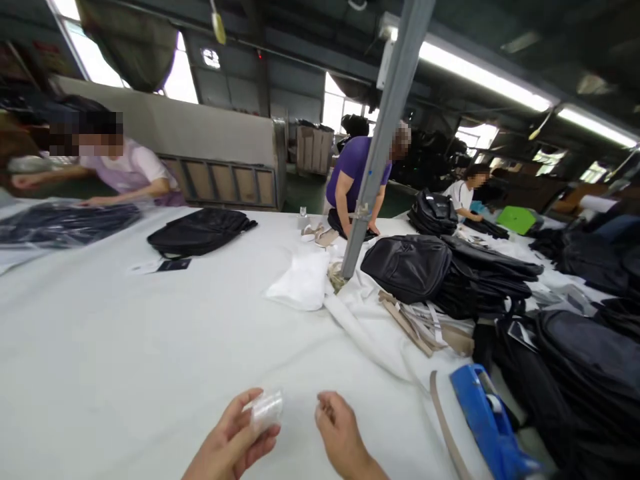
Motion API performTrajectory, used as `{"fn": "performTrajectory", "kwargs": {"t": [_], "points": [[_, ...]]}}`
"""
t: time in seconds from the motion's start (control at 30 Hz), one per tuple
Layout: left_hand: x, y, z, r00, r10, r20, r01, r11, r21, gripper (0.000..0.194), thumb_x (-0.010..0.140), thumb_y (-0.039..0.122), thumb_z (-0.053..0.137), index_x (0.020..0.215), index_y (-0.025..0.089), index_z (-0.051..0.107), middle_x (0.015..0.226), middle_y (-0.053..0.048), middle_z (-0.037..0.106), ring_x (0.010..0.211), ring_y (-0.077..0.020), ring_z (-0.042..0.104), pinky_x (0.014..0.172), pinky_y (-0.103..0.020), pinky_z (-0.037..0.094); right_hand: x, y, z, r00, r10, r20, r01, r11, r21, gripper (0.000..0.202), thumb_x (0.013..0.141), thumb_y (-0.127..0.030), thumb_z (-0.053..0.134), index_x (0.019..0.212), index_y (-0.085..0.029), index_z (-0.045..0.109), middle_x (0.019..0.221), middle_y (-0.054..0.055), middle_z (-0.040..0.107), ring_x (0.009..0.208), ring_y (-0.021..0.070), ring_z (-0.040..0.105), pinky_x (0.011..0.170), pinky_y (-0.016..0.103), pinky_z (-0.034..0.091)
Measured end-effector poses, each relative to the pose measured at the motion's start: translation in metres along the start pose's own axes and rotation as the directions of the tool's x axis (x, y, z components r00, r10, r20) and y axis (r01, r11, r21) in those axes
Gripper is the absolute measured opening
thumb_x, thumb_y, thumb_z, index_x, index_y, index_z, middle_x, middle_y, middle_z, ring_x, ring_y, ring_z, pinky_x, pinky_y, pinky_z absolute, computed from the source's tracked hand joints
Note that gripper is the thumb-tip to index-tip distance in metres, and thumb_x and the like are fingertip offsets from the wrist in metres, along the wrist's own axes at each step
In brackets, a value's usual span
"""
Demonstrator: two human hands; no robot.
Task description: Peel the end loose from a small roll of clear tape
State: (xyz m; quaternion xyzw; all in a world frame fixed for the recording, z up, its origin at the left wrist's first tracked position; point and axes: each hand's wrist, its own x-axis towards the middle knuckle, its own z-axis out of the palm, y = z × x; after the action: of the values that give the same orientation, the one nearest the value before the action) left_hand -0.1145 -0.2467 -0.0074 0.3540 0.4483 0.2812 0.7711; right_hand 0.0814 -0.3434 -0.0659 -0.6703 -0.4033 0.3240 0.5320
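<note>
We peel tape from a small clear roll over the white table.

Our left hand (pixel 235 437) curls closed around the tape roll (pixel 267 408); our right hand (pixel 340 433) pinches its fingertips, apparently on the loose end. Pulling slowly and straight should keep it flat.

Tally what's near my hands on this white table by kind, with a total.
Clear tape roll, in the left hand: 1
Blue tape dispenser, right of the right hand: 1
Lone black backpack on the table: 1
Total: 3
</note>
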Motion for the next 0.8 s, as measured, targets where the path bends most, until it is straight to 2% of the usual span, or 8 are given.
{"fn": "performTrajectory", "kwargs": {"t": [0.13,0.2,0.27,0.4,0.5,0.6,0.7,0.8], "points": [[-0.079,0.043,-0.005,0.972,0.034,0.233,0.017,0.977,-0.213,0.043,0.089,0.044,0.067,0.125,0.027,0.050,0.120,-0.008,0.068,0.105,-0.0269,0.069,0.089,-0.040,0.057,-0.044,-0.094,0.025,0.985,-0.078,0.155,0.044,0.976,0.212,0.039,0.089,-0.040,0.059,0.123,-0.021,0.060,0.112,0.008,0.064,0.085,0.0172,0.061,0.076,0.032,0.052],[-0.107,0.053,-0.013,0.957,0.076,0.279,-0.006,0.969,-0.246,0.034,0.094,0.042,0.062,0.122,0.026,0.053,0.119,-0.007,0.068,0.103,-0.0238,0.068,0.087,-0.038,0.058,-0.068,-0.131,0.039,0.980,-0.130,0.148,0.098,0.974,0.203,0.041,0.085,-0.038,0.065,0.122,-0.022,0.060,0.111,0.007,0.062,0.082,0.0158,0.059,0.073,0.030,0.051],[-0.129,0.057,-0.021,0.950,0.096,0.296,-0.033,0.977,-0.211,0.030,0.095,0.041,0.059,0.121,0.026,0.054,0.115,-0.006,0.069,0.097,-0.0200,0.068,0.085,-0.037,0.059,-0.088,-0.153,0.049,0.987,-0.129,0.097,0.112,0.980,0.166,0.042,0.081,-0.035,0.069,0.120,-0.021,0.061,0.107,0.006,0.061,0.080,0.0149,0.059,0.072,0.029,0.051],[-0.160,0.054,-0.036,0.931,0.080,0.355,-0.036,0.991,-0.129,0.036,0.092,0.043,0.065,0.122,0.025,0.054,0.113,-0.008,0.069,0.092,-0.0198,0.068,0.082,-0.036,0.059,-0.115,-0.166,0.057,0.992,-0.077,0.095,0.051,0.965,0.256,0.052,0.078,-0.035,0.071,0.127,-0.022,0.057,0.104,0.004,0.057,0.064,0.0085,0.053,0.061,0.026,0.049],[-0.174,0.049,-0.043,0.915,0.092,0.394,-0.049,0.992,-0.118,0.046,0.082,0.044,0.076,0.119,0.027,0.054,0.109,-0.007,0.069,0.092,-0.0218,0.068,0.078,-0.033,0.058,-0.130,-0.173,0.060,0.987,-0.045,0.157,-0.001,0.961,0.276,0.044,0.071,-0.027,0.075,0.113,-0.020,0.065,0.089,0.000,0.058,0.061,0.0078,0.051,0.060,0.024,0.046],[-0.181,0.043,-0.049,0.915,0.099,0.392,-0.075,0.994,-0.075,0.057,0.074,0.041,0.085,0.121,0.027,0.054,0.105,-0.005,0.069,0.085,-0.0176,0.065,0.075,-0.031,0.056,-0.142,-0.184,0.062,0.979,-0.039,0.201,-0.018,0.961,0.276,0.035,0.069,-0.018,0.075,0.103,-0.019,0.067,0.077,-0.003,0.058,0.062,0.0096,0.053,0.062,0.024,0.046],[-0.185,0.037,-0.057,0.902,0.125,0.414,-0.117,0.992,-0.045,0.062,0.071,0.039,0.087,0.122,0.023,0.056,0.092,-0.003,0.066,0.075,-0.0134,0.059,0.067,-0.025,0.052,-0.151,-0.196,0.062,0.966,-0.130,0.222,0.094,0.982,0.165,0.028,0.074,-0.013,0.066,0.101,-0.020,0.069,0.075,-0.002,0.059,0.065,0.0114,0.054,0.064,0.025,0.047],[-0.187,0.035,-0.065,0.869,0.143,0.474,-0.146,0.989,-0.032,0.056,0.072,0.040,0.085,0.118,0.019,0.060,0.076,0.000,0.062,0.066,-0.0112,0.052,0.058,-0.022,0.045,-0.157,-0.208,0.061,0.925,-0.323,0.199,0.344,0.936,-0.081,0.025,0.077,-0.011,0.061,0.098,-0.021,0.070,0.081,0.000,0.060,0.073,0.0136,0.055,0.071,0.028,0.047]]}}
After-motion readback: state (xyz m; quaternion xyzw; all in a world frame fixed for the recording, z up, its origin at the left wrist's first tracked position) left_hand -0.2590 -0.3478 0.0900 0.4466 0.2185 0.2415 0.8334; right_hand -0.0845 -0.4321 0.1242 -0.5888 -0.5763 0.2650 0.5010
